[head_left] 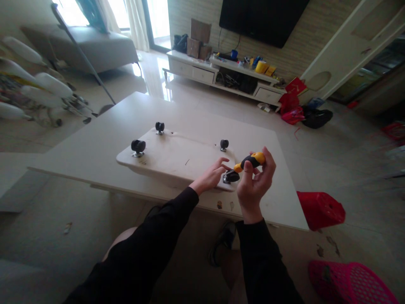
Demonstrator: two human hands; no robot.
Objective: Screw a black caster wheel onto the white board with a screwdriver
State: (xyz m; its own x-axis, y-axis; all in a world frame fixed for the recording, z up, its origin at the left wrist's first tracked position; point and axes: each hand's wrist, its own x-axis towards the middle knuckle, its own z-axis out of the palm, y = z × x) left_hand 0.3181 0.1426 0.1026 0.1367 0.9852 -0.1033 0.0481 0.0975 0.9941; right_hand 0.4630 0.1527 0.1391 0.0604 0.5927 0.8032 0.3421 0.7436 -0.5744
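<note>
A white board [177,156] lies upside down on a white table [104,143], with black caster wheels at its corners: far left [160,127], near left [138,147], far right [224,144] and near right [231,176]. My right hand [255,183] is closed round a yellow and black screwdriver [249,161], whose tip points down at the near right caster. My left hand [211,176] rests on the board beside that caster, fingers spread and touching near its mount plate.
A red plastic stool [321,209] stands right of the table and a pink basket [351,283] sits at bottom right. A TV cabinet [221,76] with clutter runs along the far wall. A grey sofa [95,46] is at the back left.
</note>
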